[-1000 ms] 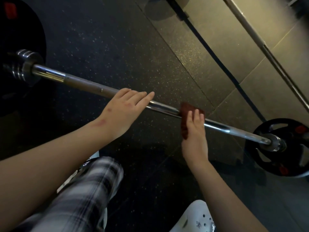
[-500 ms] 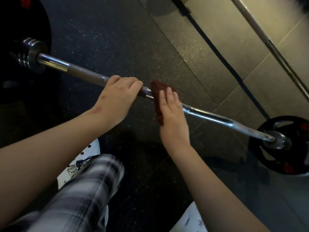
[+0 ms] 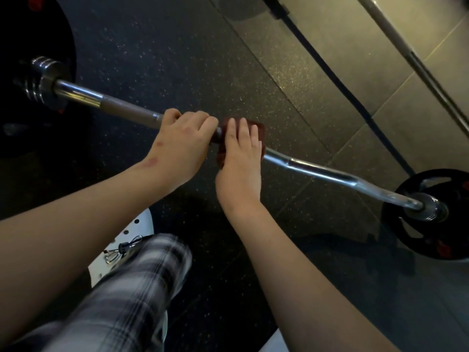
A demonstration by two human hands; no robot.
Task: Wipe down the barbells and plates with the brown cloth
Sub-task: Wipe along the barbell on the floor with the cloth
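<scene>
A chrome curl barbell lies across the dark rubber floor, with a black plate on its right end and a larger black plate behind the left collar. My left hand grips the bar near its middle, fingers curled over it. Right beside it, my right hand presses the brown cloth onto the bar with straight fingers. The cloth drapes over the bar and is mostly covered by my hand.
A second, straight bar lies on the floor at the upper right, and a black cable runs alongside it. My plaid trouser leg and white shoe are at the bottom, close to the barbell.
My right hand has slid the cloth leftward along the bar until it sits against my left hand. My left hand's fingers went from lying flat on the bar to curling round it.
</scene>
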